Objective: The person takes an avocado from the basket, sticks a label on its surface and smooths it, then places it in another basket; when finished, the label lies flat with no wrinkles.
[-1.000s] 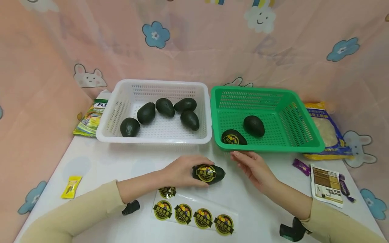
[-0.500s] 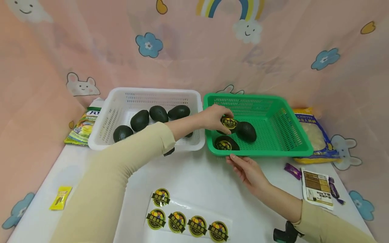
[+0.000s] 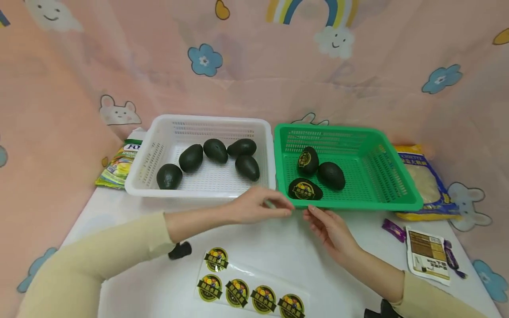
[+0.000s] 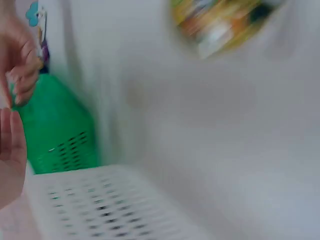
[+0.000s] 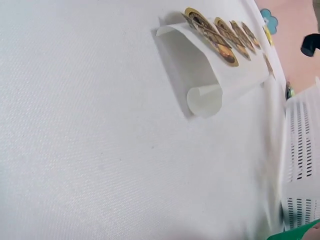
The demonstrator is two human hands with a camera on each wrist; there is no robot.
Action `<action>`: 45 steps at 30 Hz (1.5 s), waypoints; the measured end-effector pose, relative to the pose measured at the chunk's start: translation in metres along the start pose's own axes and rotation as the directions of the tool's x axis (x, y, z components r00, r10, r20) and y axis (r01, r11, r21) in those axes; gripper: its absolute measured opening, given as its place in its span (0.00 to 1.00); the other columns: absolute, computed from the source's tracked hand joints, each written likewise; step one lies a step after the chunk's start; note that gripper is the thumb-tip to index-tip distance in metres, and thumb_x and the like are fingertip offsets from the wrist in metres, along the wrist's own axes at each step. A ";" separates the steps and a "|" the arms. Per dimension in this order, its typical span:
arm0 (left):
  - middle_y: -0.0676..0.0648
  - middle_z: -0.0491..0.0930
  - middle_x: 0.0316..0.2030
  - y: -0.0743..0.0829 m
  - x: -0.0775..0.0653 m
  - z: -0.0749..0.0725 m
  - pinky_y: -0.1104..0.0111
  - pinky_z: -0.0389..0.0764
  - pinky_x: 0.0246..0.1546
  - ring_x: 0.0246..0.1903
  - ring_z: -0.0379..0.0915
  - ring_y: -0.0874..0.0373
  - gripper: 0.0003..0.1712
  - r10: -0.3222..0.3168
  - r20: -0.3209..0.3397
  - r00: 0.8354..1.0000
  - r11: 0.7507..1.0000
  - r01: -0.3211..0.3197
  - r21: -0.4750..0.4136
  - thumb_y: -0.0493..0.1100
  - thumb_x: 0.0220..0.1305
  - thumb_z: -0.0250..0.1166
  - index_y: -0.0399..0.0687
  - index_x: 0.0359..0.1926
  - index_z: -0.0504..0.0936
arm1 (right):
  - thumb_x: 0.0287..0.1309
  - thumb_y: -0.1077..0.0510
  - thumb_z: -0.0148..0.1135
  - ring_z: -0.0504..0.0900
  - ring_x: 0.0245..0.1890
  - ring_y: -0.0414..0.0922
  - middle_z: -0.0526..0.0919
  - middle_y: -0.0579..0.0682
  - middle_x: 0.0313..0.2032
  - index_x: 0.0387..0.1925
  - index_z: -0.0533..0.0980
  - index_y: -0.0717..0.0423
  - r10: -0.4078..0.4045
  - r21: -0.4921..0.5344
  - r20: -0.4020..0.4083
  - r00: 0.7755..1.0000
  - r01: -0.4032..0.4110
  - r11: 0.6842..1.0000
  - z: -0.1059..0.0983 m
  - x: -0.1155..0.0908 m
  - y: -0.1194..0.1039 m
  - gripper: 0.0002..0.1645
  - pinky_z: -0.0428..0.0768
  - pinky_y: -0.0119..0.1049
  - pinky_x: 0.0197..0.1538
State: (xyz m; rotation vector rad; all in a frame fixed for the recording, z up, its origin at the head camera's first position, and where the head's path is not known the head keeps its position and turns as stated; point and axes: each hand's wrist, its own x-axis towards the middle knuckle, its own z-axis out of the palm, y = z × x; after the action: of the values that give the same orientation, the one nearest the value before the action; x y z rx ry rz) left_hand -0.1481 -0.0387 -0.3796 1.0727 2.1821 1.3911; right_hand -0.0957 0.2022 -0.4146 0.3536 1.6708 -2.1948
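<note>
My left hand (image 3: 260,205) is over the front edge of the white basket (image 3: 199,193), fingers loosely bent with nothing between them. Close to its fingertips is my right hand (image 3: 332,229), empty, its thumb and index fingertip right at the front rim of the green basket (image 3: 358,206). Three avocados lie in the green basket: a stickered avocado (image 3: 308,160) at the back left, a second stickered avocado (image 3: 305,190) at the front, and an avocado (image 3: 332,176) whose sticker does not show. The white basket holds several dark avocados (image 3: 191,158).
A clear sheet of round black-and-gold stickers (image 3: 246,289) lies on the white table, its end curling up in the right wrist view. Snack bags (image 3: 119,165) flank the baskets. A flat pouch (image 3: 428,254) and small purple candies (image 3: 394,230) lie at the right.
The left hand has carried a stickered avocado into the green basket, let it go there, and drawn back toward me. The right hand stays by the green rim.
</note>
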 end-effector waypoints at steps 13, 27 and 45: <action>0.39 0.81 0.50 -0.063 -0.092 -0.016 0.61 0.78 0.53 0.54 0.75 0.45 0.31 -0.535 -0.311 0.786 0.731 0.246 -0.637 0.58 0.70 0.58 0.32 0.54 0.78 | 0.68 0.55 0.59 0.78 0.50 0.50 0.80 0.56 0.50 0.51 0.75 0.61 0.039 -0.491 0.563 0.826 0.296 0.819 0.100 0.025 -0.083 0.16 0.78 0.44 0.53; 0.42 0.84 0.43 -0.061 -0.092 -0.009 0.64 0.81 0.46 0.42 0.79 0.55 0.26 -0.556 -0.333 0.762 0.727 0.251 -0.639 0.57 0.69 0.60 0.35 0.45 0.84 | 0.67 0.58 0.59 0.74 0.57 0.48 0.74 0.54 0.60 0.60 0.72 0.59 0.078 -0.777 0.547 0.833 0.472 0.416 0.208 0.189 -0.131 0.22 0.76 0.40 0.56; 0.48 0.85 0.38 -0.060 -0.101 -0.016 0.65 0.80 0.44 0.40 0.79 0.58 0.28 -0.557 -0.346 0.755 0.740 0.263 -0.619 0.55 0.71 0.58 0.30 0.49 0.81 | 0.52 0.49 0.74 0.69 0.57 0.45 0.63 0.47 0.65 0.62 0.70 0.37 0.512 -0.766 0.614 0.601 0.610 0.202 0.225 0.210 -0.072 0.36 0.77 0.38 0.50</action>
State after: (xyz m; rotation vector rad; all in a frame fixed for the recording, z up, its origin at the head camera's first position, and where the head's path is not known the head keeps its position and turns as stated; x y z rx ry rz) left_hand -0.1164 -0.1385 -0.4364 -0.0427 1.9427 2.0288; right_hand -0.3118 -0.0249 -0.3763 -1.0049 1.9746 -0.4567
